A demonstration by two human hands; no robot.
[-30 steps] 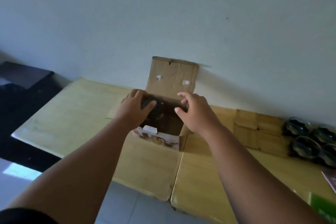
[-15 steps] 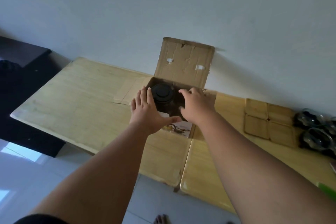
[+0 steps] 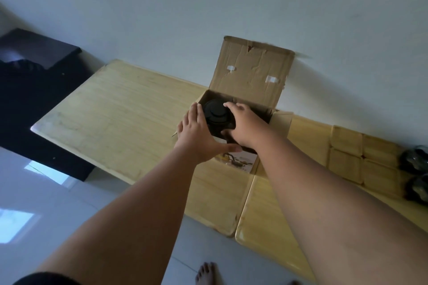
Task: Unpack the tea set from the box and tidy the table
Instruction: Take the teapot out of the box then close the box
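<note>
Table (image 3: pixel 120 109) edge – hands (image 3: pixel 196 132) clasp teapot (image 3: pixel 217 114)

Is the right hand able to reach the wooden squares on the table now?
Probably not at once: the right hand is on the dark pot at the box, together with the left hand. The wooden squares lie uncovered further right.

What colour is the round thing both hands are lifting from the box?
Black, or very dark; the round lidded piece shows best in the head view.
</note>
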